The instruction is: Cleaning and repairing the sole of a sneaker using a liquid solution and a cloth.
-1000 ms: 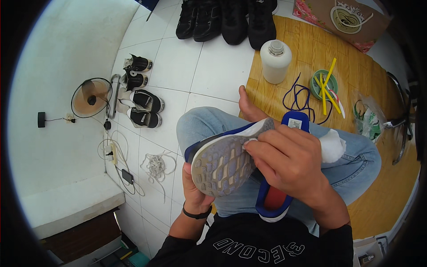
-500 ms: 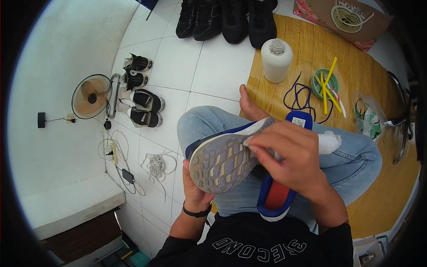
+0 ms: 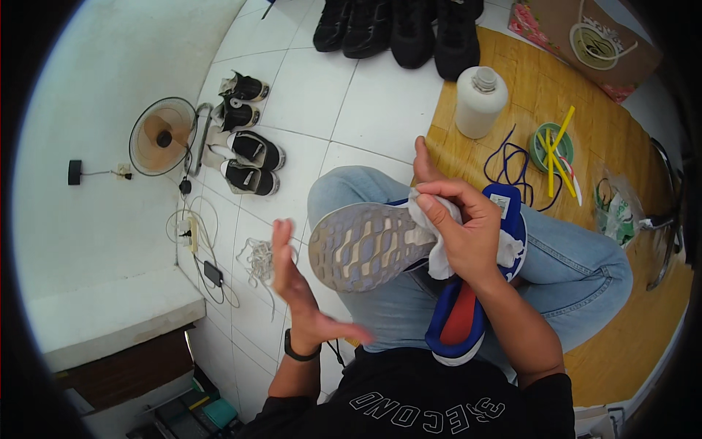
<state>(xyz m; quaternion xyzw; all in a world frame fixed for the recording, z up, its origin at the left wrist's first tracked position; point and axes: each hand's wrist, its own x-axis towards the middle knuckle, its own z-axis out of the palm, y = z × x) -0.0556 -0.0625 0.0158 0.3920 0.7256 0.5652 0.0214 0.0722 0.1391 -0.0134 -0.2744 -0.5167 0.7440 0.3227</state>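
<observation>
A blue shoe point(image 3: 365, 249) lies across my lap with its patterned grey sole facing up. My right hand point(image 3: 468, 234) grips a crumpled white cloth point(image 3: 439, 260) at the middle of that shoe; whether its hidden fingers also hold the shoe I cannot tell. Apart from the shoe, to its left, my left hand point(image 3: 303, 296) is open and empty, thumb and fingers spread. A second blue shoe with a red insole point(image 3: 459, 314) rests on my lap beneath my right wrist. Part of the cloth hangs over its blue upper.
Beyond my foot stands a white bottle point(image 3: 481, 102), near blue laces point(image 3: 508, 164) and a green bowl point(image 3: 541, 150) with yellow sticks. Black shoes point(image 3: 365, 29) line the far floor. To the left are more shoes point(image 3: 248, 164), a fan point(image 3: 162, 137), cables and white laces point(image 3: 259, 260).
My left hand has let go of the shoe and spread open to its left. My right hand has turned over, with the cloth now bunched against the sole's middle. The whole view has shifted slightly.
</observation>
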